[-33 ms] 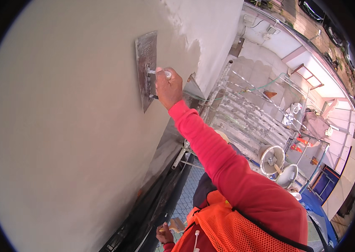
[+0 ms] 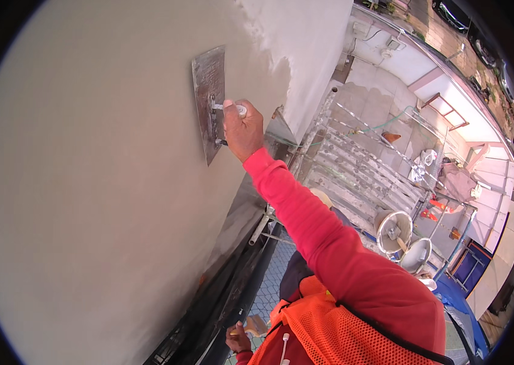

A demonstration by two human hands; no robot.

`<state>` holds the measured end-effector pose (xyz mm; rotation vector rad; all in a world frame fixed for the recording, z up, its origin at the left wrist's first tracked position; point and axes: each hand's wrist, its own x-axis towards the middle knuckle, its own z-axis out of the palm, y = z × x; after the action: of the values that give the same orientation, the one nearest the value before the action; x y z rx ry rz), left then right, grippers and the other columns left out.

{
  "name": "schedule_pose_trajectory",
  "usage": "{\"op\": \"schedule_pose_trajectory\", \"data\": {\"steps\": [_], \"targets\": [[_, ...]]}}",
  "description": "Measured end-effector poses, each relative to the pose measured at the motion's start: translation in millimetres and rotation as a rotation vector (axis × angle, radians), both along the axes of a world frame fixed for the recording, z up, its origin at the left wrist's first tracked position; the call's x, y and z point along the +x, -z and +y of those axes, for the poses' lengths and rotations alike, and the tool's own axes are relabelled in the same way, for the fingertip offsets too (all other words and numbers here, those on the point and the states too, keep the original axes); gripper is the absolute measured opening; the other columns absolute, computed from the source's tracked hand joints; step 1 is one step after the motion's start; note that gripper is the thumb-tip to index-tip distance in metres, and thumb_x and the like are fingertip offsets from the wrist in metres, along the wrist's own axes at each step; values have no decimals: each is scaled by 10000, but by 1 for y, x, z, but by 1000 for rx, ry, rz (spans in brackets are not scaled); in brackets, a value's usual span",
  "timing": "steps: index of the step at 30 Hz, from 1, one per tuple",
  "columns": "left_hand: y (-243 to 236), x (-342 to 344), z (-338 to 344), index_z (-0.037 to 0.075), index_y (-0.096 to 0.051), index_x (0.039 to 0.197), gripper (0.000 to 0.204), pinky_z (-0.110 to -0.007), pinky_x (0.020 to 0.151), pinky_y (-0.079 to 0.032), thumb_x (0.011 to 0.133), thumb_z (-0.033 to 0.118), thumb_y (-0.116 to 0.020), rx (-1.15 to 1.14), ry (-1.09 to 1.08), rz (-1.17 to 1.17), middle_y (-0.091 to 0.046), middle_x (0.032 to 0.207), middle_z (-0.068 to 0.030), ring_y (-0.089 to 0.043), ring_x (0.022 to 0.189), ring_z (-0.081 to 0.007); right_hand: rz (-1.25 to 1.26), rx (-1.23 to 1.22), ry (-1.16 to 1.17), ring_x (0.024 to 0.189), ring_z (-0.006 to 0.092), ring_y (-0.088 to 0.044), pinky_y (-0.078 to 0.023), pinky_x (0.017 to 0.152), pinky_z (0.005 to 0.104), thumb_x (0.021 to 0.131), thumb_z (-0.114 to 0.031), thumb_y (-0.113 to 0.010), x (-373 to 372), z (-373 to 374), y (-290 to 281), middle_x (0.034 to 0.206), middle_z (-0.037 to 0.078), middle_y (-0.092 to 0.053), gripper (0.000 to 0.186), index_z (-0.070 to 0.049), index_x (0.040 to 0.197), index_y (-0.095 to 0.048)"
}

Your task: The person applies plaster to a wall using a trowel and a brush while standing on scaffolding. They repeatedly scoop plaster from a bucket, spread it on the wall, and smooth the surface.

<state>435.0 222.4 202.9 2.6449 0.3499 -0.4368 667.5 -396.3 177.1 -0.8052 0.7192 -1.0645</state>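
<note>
My right hand (image 2: 243, 129) is wrapped round the pale handle of a rectangular steel plastering trowel (image 2: 206, 100). The trowel's long blade lies against the smooth grey-beige plastered wall (image 2: 99, 182), to the left of my fist. Low in the head view, my left hand (image 2: 238, 338) is closed around a flat brush (image 2: 257, 326), its wide tan end pointing to the right. A red sleeve covers my outstretched right arm, and an orange mesh vest is at my chest.
A paler patch of wall (image 2: 275, 27) ends at a corner on the right. Beyond it are scaffold planks (image 2: 360, 176), metal poles, and two mortar-stained buckets (image 2: 394, 232). An orange cone (image 2: 390, 137) stands farther off. Dark sheeting (image 2: 232, 304) runs along the wall's lower edge.
The trowel and my right hand have shifted very slightly left along the wall. My left hand and the brush look unmoved.
</note>
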Motion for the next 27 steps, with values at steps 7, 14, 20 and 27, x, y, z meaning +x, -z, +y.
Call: {"op": "schedule_pose_trajectory", "data": {"steps": [7,14,20,27], "targets": [[11,9,24,12,-719,927,407,-303,552,-543,915,400,-843,-120,-41,-46,-696,723,-66,-648,577,-139,37,-210,7,556,84,-475,-431,518,303,1024,-272,-692,-5,74,-48,607,-1,-540,360,-38,795,-543],[11,-7,40,7,-729,921,409,-302,558,-544,910,398,-848,-72,-43,-39,-717,740,-76,-665,592,-144,113,-397,-115,594,97,-564,-466,533,309,1010,-300,-719,-8,143,-63,630,23,-581,345,-35,836,-584],[18,8,32,10,-733,904,390,-303,569,-548,919,385,-839,12,35,-17,-725,731,-85,-673,590,-151,190,-674,-133,606,299,-621,-513,535,435,892,-304,-772,-10,200,-60,697,76,-612,294,-78,841,-591],[11,50,-2,20,-700,903,367,-285,563,-505,942,362,-829,-253,104,-96,-666,690,-35,-613,588,-118,183,-762,-265,623,320,-622,-519,579,436,936,-347,-740,-52,221,-42,710,97,-606,318,-82,847,-587]]}}
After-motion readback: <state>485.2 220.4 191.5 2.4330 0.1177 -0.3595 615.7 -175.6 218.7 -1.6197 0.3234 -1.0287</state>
